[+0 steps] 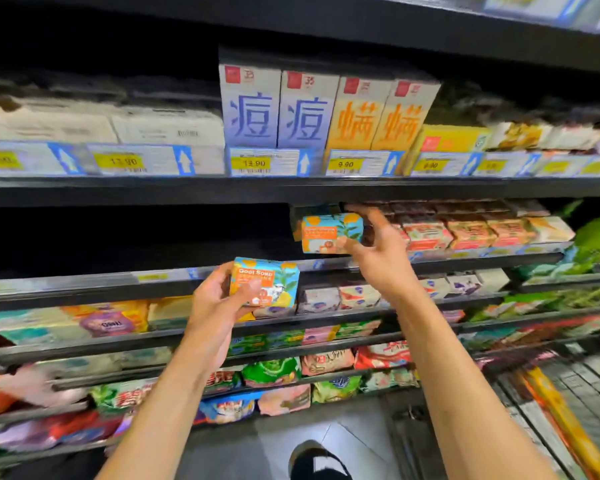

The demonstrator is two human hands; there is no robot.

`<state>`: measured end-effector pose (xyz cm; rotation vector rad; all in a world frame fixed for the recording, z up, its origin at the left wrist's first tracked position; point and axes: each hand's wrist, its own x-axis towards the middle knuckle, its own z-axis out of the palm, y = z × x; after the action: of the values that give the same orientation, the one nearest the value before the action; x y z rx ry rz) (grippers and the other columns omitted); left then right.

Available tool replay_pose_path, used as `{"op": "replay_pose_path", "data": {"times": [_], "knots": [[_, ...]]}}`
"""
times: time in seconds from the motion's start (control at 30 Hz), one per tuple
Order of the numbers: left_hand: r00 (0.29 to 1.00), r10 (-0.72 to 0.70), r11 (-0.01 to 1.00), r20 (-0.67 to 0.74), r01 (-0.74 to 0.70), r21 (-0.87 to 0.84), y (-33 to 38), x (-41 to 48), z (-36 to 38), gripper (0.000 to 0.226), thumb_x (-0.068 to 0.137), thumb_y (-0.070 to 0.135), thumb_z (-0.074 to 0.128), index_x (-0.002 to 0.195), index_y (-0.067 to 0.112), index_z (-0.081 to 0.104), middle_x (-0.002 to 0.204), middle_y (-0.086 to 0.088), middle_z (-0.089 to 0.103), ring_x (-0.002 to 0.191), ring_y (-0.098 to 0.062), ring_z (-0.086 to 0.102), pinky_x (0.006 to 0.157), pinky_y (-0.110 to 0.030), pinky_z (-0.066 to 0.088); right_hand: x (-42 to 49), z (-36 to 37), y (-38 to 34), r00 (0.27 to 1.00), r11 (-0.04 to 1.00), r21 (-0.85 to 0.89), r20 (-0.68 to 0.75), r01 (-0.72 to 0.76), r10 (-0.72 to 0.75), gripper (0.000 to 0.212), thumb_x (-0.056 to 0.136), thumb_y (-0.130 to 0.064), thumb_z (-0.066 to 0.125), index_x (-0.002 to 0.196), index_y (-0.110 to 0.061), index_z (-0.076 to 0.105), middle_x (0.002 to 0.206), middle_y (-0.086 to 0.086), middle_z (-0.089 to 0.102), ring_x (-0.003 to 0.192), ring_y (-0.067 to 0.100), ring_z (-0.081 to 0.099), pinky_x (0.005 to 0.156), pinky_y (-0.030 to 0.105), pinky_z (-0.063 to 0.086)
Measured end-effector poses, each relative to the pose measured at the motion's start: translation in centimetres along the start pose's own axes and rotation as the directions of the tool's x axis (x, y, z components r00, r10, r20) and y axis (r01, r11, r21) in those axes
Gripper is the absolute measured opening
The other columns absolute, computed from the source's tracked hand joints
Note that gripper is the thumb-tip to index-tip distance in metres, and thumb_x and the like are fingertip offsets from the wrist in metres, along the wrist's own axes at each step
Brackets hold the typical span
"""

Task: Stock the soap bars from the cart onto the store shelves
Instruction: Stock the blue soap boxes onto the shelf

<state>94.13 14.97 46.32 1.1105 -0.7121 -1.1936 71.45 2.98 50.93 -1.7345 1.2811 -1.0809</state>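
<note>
My left hand (219,299) grips a blue-and-orange goat soap box (267,284) in front of the edge of the middle shelf (84,282). My right hand (378,244) holds a matching soap box (329,233) by its right side, up inside that shelf's opening, beside a row of red-and-white soap boxes (465,230). The shelf space left of the right hand's box is dark, and I cannot see what it holds.
The shelf above carries tall blue and orange boxes (305,112) with yellow price tags (253,163). Lower shelves hold several coloured soap packs (271,372). The wire cart (561,393) stands at the lower right. My shoe (316,462) is on the grey floor.
</note>
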Motion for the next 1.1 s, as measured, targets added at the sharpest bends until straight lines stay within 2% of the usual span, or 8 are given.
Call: {"op": "replay_pose_path", "data": {"times": [0.17,0.27,0.63,0.73,0.83,0.93,1.03,1.1], "knots": [[1.000,0.009,1.000,-0.013,-0.009,0.023,0.5,0.2,-0.4,0.047,0.077,0.024,0.075,0.121,0.015,0.062,0.109,-0.005,0.076,0.104,-0.022,0.073,0.081,-0.033,0.055,2.4,1.4,0.6,0.998,0.957,-0.287,0.057,0.040,-0.024,0.048,0.088,-0.019,0.079,0.133,-0.023,0.063,0.116,0.001,0.069,0.108,0.022,0.065,0.097,0.040,0.053],[0.999,0.022,0.999,-0.023,-0.021,0.036,0.9,0.1,-0.5,0.039,0.083,0.019,0.073,0.120,0.017,0.062,0.108,-0.003,0.076,0.102,-0.019,0.073,0.077,-0.026,0.057,3.2,1.5,1.4,0.997,0.900,-0.433,0.072,0.050,-0.021,0.048,0.086,-0.015,0.077,0.131,-0.024,0.065,0.118,0.006,0.073,0.111,0.029,0.066,0.099,0.042,0.054],[1.000,0.004,1.000,-0.013,-0.004,0.027,1.0,0.1,0.5,0.032,0.092,0.010,0.068,0.123,0.015,0.061,0.110,-0.002,0.076,0.105,-0.020,0.072,0.080,-0.028,0.059,3.5,1.1,1.7,0.984,0.571,-0.803,0.108,0.171,-0.143,0.043,0.092,-0.030,0.071,0.135,-0.027,0.066,0.130,0.007,0.067,0.118,0.036,0.057,0.108,0.043,0.042],[1.000,0.011,1.000,0.007,-0.011,0.007,0.7,0.0,0.8,0.035,0.091,0.010,0.068,0.126,0.015,0.060,0.114,-0.004,0.075,0.108,-0.021,0.071,0.087,-0.034,0.058,1.1,0.8,0.9,0.940,0.757,-0.587,0.025,0.288,-0.339,0.032,0.094,-0.026,0.071,0.125,-0.022,0.070,0.118,0.003,0.066,0.110,0.027,0.060,0.097,0.041,0.049],[0.998,0.055,0.998,0.025,-0.056,0.030,0.6,-0.1,1.6,0.042,0.088,0.013,0.071,0.128,0.015,0.060,0.115,-0.006,0.074,0.108,-0.023,0.071,0.089,-0.037,0.058,-2.1,0.5,-1.9,0.958,0.971,-0.102,0.213,0.215,-0.190,0.027,0.094,-0.033,0.071,0.120,-0.027,0.072,0.114,-0.015,0.070,0.105,0.004,0.066,0.086,0.024,0.055],[0.995,0.085,0.995,0.061,-0.088,0.052,0.2,0.0,2.7,0.051,0.083,0.020,0.075,0.132,0.014,0.059,0.117,-0.008,0.073,0.109,-0.025,0.071,0.092,-0.041,0.059,-3.0,0.5,-2.0,0.908,0.992,-0.043,0.408,0.117,-0.089,0.048,0.082,-0.038,0.081,0.127,-0.026,0.070,0.116,-0.011,0.072,0.108,0.009,0.068,0.086,0.031,0.060],[0.989,0.128,0.981,0.077,-0.137,0.135,0.0,0.3,3.5,0.056,0.081,0.026,0.078,0.133,0.019,0.060,0.120,-0.004,0.072,0.112,-0.021,0.069,0.094,-0.043,0.058,-2.5,0.0,-1.8,0.916,0.995,-0.003,0.392,0.096,-0.088,0.046,0.080,-0.030,0.082,0.124,-0.022,0.071,0.115,-0.008,0.072,0.108,0.013,0.069,0.086,0.036,0.062],[0.964,0.241,0.912,0.114,-0.265,0.312,0.0,0.6,3.5,0.046,0.086,0.024,0.077,0.130,0.027,0.061,0.124,0.005,0.068,0.114,-0.011,0.066,0.095,-0.033,0.057,-2.1,-0.6,-1.6,0.927,0.991,-0.008,0.355,0.130,-0.119,0.042,0.082,-0.023,0.082,0.122,-0.022,0.071,0.117,-0.006,0.070,0.110,0.012,0.067,0.089,0.033,0.060]]}}
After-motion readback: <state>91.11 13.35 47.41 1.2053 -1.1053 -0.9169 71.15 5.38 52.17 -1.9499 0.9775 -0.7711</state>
